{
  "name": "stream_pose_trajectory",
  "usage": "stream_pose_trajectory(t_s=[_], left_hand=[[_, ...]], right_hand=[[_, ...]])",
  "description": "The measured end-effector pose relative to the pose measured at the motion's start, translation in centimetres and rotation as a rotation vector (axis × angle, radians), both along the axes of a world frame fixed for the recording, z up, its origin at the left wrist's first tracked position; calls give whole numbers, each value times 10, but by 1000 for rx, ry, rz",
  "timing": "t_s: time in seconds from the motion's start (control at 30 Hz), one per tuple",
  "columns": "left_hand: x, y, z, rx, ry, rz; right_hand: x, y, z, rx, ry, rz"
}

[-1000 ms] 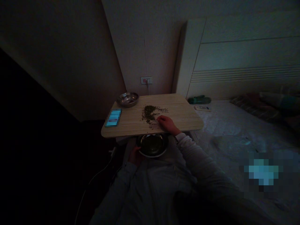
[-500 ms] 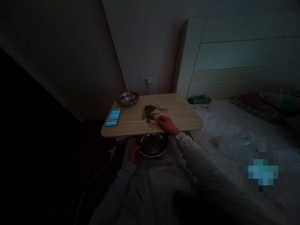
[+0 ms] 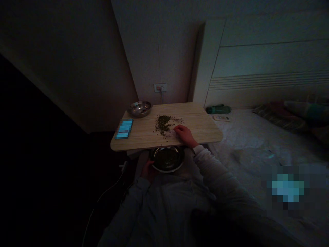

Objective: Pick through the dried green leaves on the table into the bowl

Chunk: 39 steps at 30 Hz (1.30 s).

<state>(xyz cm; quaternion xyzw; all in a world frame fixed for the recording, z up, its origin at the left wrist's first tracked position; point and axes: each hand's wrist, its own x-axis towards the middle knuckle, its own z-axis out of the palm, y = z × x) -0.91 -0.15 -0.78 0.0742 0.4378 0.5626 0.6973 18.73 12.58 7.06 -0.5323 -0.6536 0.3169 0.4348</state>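
Note:
My right hand is over the wooden tabletop, its fingers closed together; whatever they may pinch is too small to make out. Just left of its fingertips lies a pile of small dark greenish grains, with loose bits scattered around it. Below the table's front edge, a metal bowl rests at my lap with dark contents that I cannot identify. My left hand grips this bowl by its left rim.
Another metal bowl stands at the table's back left, with a phone in front of it. On the bed to the right are a green bottle and a remote control. A white cable hangs at lower left.
My right hand has shifted slightly to the right, away from the grains, fingers still closed. My left hand and the bowl stay in place.

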Motion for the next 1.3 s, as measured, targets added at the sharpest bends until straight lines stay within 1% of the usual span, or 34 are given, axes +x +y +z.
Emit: stream_pose_trajectory(t_s=[0.17,0.3,0.4,0.63,0.73,0.87,1.03,1.3], left_hand=[[0,-1,4,-14,22,4],[1,-1,7,-55,5,15],[3,-2,9,-48,-6,23],[4,-2,11,-61,6,28],[3,-2,11,-58,4,38],[2,-2,9,-52,-5,22],[2,-2,7,-22,0,24],[3,-2,12,-50,2,20]], right_hand=[[1,0,-1,-2,2,-22],[0,0,-3,35,25,-72],[0,-1,-2,24,16,-104],[-1,-3,1,37,0,-110],[-1,-4,2,10,-16,-130],[-1,-6,4,-19,-58,-99],[-2,-6,4,2,-74,-46],[0,-5,1,8,-49,16]])
